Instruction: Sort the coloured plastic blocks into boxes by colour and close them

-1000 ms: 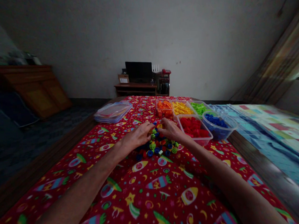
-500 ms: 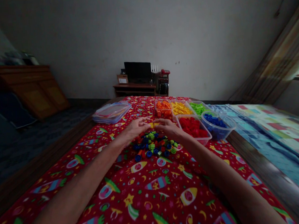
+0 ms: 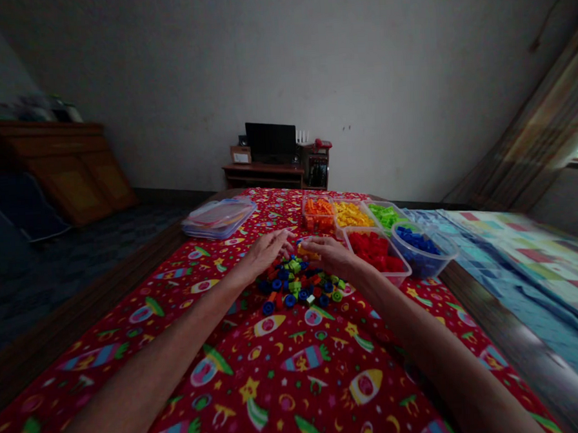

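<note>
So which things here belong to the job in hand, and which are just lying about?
Likely in use:
mixed-colour pile of small plastic pieces
clear plastic tubs of colour-sorted pieces

Likely just lying about:
stacked flat translucent lids
black rectangular monitor
brown wooden cabinet

The right hand (image 3: 332,255) holds a yellow piece (image 3: 306,250) at the far side of a mixed heap of coloured plastic pieces (image 3: 295,286); the left hand (image 3: 270,248) is just beside it, fingers bent, its grip unclear. On the tabletop's red patterned cloth (image 3: 273,375), clear tubs (image 3: 399,277) of sorted pieces (image 3: 374,251) stand right of the heap, stacked lids (image 3: 219,219) farther left
</note>
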`<state>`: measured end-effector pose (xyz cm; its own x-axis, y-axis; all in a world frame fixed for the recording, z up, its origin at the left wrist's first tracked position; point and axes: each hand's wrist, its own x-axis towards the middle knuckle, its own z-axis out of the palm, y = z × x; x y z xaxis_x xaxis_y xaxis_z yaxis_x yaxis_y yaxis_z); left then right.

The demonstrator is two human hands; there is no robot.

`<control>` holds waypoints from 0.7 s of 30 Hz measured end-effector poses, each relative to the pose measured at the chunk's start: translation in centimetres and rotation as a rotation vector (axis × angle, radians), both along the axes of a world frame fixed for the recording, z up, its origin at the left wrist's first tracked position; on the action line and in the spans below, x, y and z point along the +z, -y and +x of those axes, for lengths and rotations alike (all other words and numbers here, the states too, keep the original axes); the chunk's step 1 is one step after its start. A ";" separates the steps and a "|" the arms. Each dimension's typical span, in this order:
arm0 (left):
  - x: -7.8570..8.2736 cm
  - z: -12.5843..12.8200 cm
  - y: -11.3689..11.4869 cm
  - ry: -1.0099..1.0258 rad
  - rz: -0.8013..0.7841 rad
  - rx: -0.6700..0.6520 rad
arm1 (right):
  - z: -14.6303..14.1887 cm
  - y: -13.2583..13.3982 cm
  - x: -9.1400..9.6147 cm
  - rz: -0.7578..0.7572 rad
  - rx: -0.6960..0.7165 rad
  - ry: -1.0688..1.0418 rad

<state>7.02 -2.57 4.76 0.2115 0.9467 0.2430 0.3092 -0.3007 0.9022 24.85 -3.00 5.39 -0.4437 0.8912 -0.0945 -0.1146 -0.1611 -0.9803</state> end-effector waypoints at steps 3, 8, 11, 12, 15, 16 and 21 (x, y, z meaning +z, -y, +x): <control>-0.8 -1.3 -1.1 -0.052 0.082 0.076 | 1.2 -0.6 0.7 0.116 -0.073 0.088; -3.1 -3.8 -3.1 -0.203 0.188 0.265 | 5.2 -4.8 3.4 0.404 -0.199 0.368; -4.2 -4.6 -3.6 -0.316 0.219 0.360 | 7.5 -8.8 5.2 0.444 -0.436 0.605; -4.5 -4.6 -3.6 -0.350 0.221 0.365 | 8.1 -10.0 5.6 0.441 -0.502 0.690; -4.9 -4.7 -3.6 -0.409 0.247 0.304 | 8.8 -11.9 6.4 0.522 -0.579 0.953; -5.0 -4.6 -3.5 -0.412 0.258 0.274 | 8.7 -11.9 6.5 0.590 -0.578 1.027; -4.9 -4.1 -3.4 -0.369 0.253 0.154 | 5.0 -8.0 5.4 0.833 -0.444 1.046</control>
<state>2.88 0.83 -0.10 0.1892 0.8946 0.4048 0.6539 -0.4224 0.6277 29.83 4.96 10.77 -0.1690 0.8935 0.4160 0.8284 0.3574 -0.4313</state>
